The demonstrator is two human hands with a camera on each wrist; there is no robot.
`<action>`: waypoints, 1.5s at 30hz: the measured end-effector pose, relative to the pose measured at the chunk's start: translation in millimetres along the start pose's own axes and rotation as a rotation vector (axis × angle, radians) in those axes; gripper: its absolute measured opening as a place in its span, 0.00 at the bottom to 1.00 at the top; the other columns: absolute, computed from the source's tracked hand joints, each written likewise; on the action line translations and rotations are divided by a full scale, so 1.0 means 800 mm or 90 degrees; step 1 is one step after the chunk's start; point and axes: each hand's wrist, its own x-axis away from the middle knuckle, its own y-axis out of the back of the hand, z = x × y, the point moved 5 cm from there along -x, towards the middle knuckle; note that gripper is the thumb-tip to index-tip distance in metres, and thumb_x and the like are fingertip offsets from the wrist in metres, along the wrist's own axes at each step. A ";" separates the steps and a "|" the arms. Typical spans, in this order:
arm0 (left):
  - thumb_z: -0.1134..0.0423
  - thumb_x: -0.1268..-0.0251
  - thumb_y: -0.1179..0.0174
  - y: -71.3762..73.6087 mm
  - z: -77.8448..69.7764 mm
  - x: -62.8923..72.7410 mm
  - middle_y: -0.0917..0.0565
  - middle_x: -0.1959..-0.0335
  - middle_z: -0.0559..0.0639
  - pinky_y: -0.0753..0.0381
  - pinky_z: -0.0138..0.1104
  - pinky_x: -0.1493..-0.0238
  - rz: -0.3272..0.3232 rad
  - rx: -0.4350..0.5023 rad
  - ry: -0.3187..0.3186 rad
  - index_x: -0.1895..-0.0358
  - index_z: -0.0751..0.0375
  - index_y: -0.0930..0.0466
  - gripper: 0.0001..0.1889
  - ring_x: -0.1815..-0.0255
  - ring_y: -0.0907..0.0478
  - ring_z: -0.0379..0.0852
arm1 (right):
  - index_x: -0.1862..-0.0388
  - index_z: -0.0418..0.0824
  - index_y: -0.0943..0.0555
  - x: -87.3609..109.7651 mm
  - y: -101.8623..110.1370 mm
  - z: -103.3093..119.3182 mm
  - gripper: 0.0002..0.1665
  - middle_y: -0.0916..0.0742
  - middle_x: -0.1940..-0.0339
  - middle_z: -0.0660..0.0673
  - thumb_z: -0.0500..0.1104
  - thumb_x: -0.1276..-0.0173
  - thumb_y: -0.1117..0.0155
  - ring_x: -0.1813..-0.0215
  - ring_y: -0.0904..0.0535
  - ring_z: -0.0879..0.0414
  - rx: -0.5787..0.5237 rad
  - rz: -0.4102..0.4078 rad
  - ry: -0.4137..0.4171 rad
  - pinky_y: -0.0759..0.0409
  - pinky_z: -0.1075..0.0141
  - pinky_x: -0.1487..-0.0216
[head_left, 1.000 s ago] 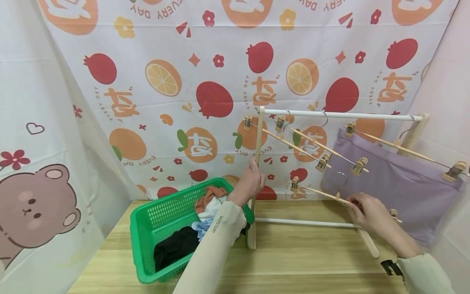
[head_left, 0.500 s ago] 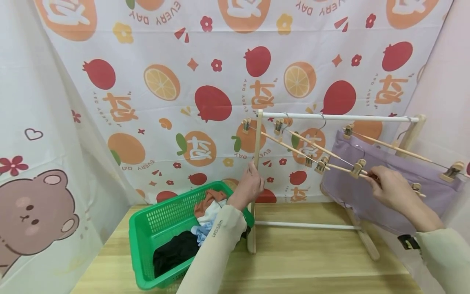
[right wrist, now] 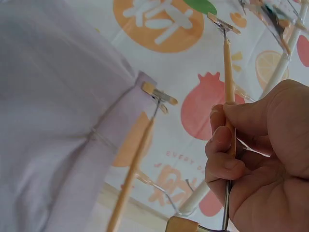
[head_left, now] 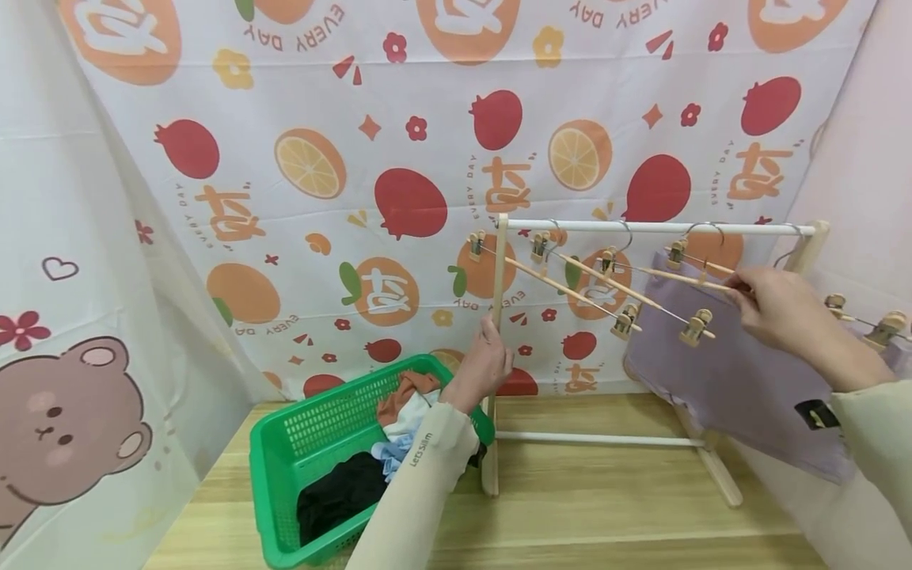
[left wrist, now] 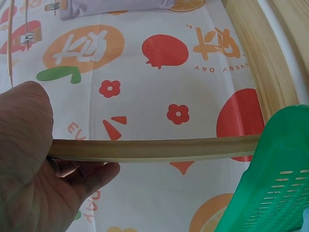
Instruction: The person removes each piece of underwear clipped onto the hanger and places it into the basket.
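My left hand (head_left: pixel 480 364) grips the near wooden post (head_left: pixel 500 277) of a small drying rack. In the left wrist view, fingers and thumb (left wrist: pixel 29 116) wrap round that post. My right hand (head_left: pixel 791 324) holds a bare wooden clip hanger (head_left: pixel 677 276) by its bar. Its wire hook (head_left: pixel 705 227) overlaps the white top rod (head_left: pixel 606 226) in the head view. In the right wrist view, my fingers (right wrist: pixel 227 164) curl round the bar, a clip (right wrist: pixel 223 24) beyond them. Behind it a lavender garment (head_left: pixel 734 372) hangs from another clip hanger (right wrist: pixel 135 169).
Two more bare clip hangers hang near the post, the nearer hanger (head_left: pixel 563 286) closest to it. A green basket (head_left: pixel 260 483) holds black cloth (head_left: pixel 342 491) and blue, white and rust-coloured clothes. The rack's feet stand on a wooden table (head_left: pixel 570 507); a patterned curtain hangs behind.
My right hand has raised the bare clip hanger from low in front of the rack up to the top rod. My left hand has stayed on the post.
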 end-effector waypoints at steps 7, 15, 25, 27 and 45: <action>0.65 0.22 0.54 -0.003 -0.003 0.004 0.28 0.43 0.71 0.16 0.43 0.50 0.003 -0.001 0.005 0.26 0.69 0.61 0.32 0.49 0.24 0.56 | 0.61 0.27 0.18 -0.016 0.003 -0.006 0.06 0.15 0.72 0.36 0.32 0.33 0.36 0.73 0.25 0.51 -0.006 0.065 -0.056 0.29 0.60 0.71; 0.63 0.21 0.54 -0.003 -0.006 0.006 0.30 0.40 0.71 0.16 0.46 0.45 0.011 -0.018 0.014 0.26 0.70 0.61 0.32 0.43 0.24 0.57 | 0.64 0.25 0.19 -0.023 -0.014 -0.008 0.06 0.15 0.73 0.34 0.30 0.37 0.37 0.71 0.21 0.45 0.003 0.053 -0.034 0.24 0.46 0.67; 0.63 0.21 0.54 -0.001 -0.006 0.008 0.31 0.40 0.70 0.18 0.46 0.41 0.008 -0.020 0.009 0.26 0.69 0.61 0.31 0.41 0.26 0.57 | 0.61 0.26 0.17 -0.022 -0.031 -0.002 0.08 0.13 0.69 0.33 0.31 0.35 0.39 0.69 0.19 0.42 0.012 0.100 -0.054 0.26 0.42 0.68; 0.63 0.21 0.55 0.000 -0.004 0.007 0.31 0.40 0.70 0.18 0.46 0.42 0.007 -0.023 0.008 0.27 0.69 0.61 0.31 0.42 0.26 0.57 | 0.61 0.27 0.17 -0.025 -0.029 0.000 0.08 0.13 0.71 0.34 0.32 0.35 0.38 0.71 0.20 0.44 0.016 0.107 -0.044 0.26 0.44 0.70; 0.63 0.21 0.54 0.002 0.002 0.004 0.31 0.42 0.67 0.17 0.45 0.43 0.011 -0.025 0.023 0.29 0.65 0.59 0.29 0.44 0.27 0.55 | 0.56 0.29 0.18 -0.026 -0.006 -0.006 0.12 0.12 0.64 0.36 0.38 0.30 0.38 0.64 0.16 0.45 -0.038 0.176 -0.077 0.21 0.56 0.66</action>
